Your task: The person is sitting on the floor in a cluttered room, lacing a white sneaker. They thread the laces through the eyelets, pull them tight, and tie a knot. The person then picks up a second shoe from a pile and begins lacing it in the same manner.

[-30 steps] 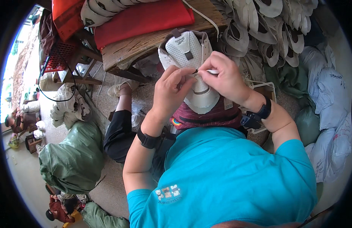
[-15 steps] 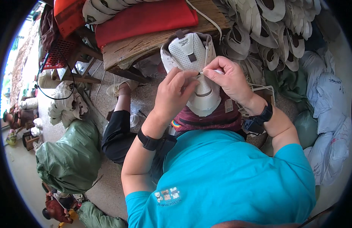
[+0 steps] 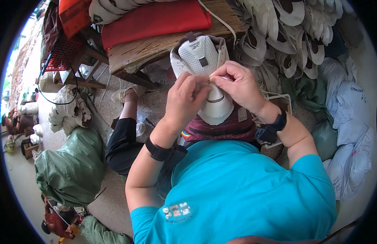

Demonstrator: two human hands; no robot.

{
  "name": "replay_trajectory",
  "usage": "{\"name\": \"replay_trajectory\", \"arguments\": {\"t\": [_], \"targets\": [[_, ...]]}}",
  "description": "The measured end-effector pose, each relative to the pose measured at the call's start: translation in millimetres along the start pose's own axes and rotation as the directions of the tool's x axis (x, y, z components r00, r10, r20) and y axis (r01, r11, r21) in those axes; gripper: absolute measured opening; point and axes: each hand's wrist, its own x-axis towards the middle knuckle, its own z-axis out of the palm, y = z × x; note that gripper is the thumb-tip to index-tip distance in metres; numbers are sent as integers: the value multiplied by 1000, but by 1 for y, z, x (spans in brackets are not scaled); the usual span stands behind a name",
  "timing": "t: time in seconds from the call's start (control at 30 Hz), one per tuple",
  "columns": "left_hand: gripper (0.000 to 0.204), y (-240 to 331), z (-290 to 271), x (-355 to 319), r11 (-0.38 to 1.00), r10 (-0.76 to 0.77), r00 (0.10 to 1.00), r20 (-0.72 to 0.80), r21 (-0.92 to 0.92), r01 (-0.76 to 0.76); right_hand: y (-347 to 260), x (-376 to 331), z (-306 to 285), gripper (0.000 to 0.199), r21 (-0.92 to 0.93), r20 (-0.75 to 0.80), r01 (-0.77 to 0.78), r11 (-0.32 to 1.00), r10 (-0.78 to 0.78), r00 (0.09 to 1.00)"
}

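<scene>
A white mesh shoe upper (image 3: 216,112) with a dark-lined collar lies over my lap, its tongue (image 3: 200,52) toward the wooden table and its toe toward me. Above its middle, my left hand (image 3: 186,96) pinches with thumb and forefinger close together. Opposite it, my right hand (image 3: 238,86) also pinches, its fingertips almost meeting the left ones. A sliver of something slim and pale shows beneath the right fingers; its kind is too small to tell. What the left fingertips hold is hidden.
Ahead stands a wooden table (image 3: 143,48) with a folded red cloth (image 3: 156,23) and a white cord. Many pale shoe uppers (image 3: 292,38) hang at the far right, above white sacks (image 3: 351,118). Green sacks (image 3: 70,166) lie at left; other people (image 3: 58,223) sit beyond.
My right hand has shifted slightly left and its fingertips have come closer to my left ones. A small dark bit between the fingertips no longer shows. The whole view has shifted a little.
</scene>
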Motion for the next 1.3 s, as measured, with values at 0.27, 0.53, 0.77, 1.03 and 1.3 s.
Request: {"name": "replay_trajectory", "arguments": {"t": [0.27,0.53,0.77,1.03,1.3], "targets": [[26,7,1,-1,992,-92,995,-41,85,95,2,-1,-4,13,122,-16,-99,988,102,995],[24,7,0,-2,987,-140,990,-30,74,142,-12,8,-5,14,-74,128,-94,993,103,986],[18,4,1,-4,996,-93,992,-87,8,94,-7,14,-13,13,-115,232,67,991,-39,972],[12,-13,-25,-2,774,333,943,7,568,-278,-8,4,-12,20,110,188,-92,990,71,980],[15,-164,-213,-132,815,-564,342,-751,-440,377,16,-16,-50,13,-140,223,-192,971,220,950]]}}
